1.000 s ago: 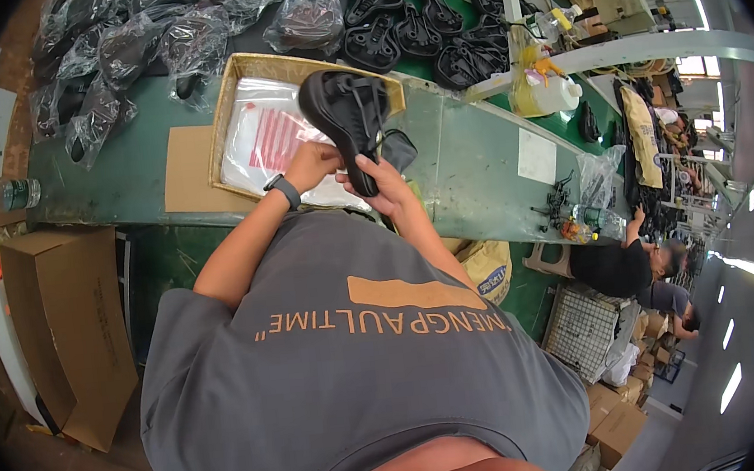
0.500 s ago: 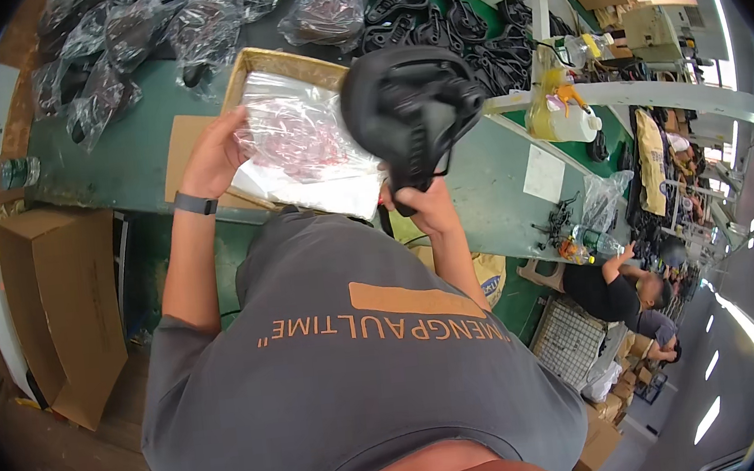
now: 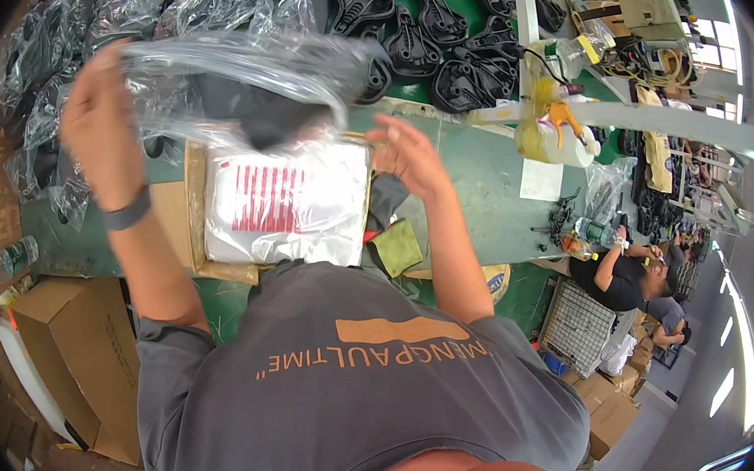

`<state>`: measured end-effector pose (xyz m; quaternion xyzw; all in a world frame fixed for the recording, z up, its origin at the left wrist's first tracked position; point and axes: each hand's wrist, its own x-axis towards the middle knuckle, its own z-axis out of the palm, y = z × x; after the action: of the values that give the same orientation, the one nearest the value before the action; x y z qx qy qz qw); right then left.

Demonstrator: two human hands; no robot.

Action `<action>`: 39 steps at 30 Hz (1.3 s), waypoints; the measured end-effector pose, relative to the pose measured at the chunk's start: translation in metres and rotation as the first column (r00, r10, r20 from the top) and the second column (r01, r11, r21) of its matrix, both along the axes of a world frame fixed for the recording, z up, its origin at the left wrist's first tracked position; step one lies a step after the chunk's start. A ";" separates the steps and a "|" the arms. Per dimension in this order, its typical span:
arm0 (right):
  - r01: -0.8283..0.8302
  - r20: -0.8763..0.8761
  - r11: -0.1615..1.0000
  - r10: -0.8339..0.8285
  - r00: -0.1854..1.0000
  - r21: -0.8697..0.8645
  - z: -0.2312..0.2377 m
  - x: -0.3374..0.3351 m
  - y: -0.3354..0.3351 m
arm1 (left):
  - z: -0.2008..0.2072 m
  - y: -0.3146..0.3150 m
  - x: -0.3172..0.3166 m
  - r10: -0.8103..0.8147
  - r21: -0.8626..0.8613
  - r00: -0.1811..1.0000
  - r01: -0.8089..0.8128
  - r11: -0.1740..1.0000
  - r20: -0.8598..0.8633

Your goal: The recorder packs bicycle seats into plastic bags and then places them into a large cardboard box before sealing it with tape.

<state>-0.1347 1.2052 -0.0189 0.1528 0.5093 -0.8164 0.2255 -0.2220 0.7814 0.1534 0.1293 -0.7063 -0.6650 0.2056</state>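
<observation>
My left hand (image 3: 103,126), raised at the left, has its fingers closed on the edge of a clear plastic bag (image 3: 304,47), which stretches out to the right. Inside it is a black bicycle saddle (image 3: 256,111), partly blurred by motion. My right hand (image 3: 410,155) is held just right of the bag's lower end, its fingers apart and empty. Below the bag, a shallow cardboard box (image 3: 197,198) holds a stack of flat plastic bags (image 3: 287,199) with red printed stripes.
Several bagged saddles (image 3: 43,68) lie at the far left. Bare black saddles (image 3: 442,16) cover the green table's far side. A white frame bar (image 3: 637,110) with a spray bottle (image 3: 567,140) stands right. A green cloth (image 3: 396,247) is beside the box; a co-worker (image 3: 613,281) sits far right.
The saddle has gone from my right hand into a clear bag. My left hand has lifted that bag from the stack, up and left. My right hand has let go and opened.
</observation>
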 end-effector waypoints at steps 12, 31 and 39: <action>0.380 0.433 0.914 -0.288 0.854 -0.142 -0.191 -0.245 0.047 | -0.117 0.024 0.016 -0.159 -0.350 0.978 0.198 0.916 0.138; 0.027 -0.022 0.019 -0.245 0.969 0.999 -0.185 0.207 0.114 | -0.341 0.223 0.198 -0.602 -0.499 0.570 0.811 0.304 0.560; 0.243 0.162 0.935 -0.291 0.943 0.259 -0.091 0.245 0.124 | -0.381 0.190 0.218 -0.655 -0.309 0.624 0.781 0.543 0.426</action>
<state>0.1102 1.3290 -0.1097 0.3270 0.5518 -0.7540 0.1418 -0.0040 0.9718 -0.2276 -0.1420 -0.8536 -0.4757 -0.1578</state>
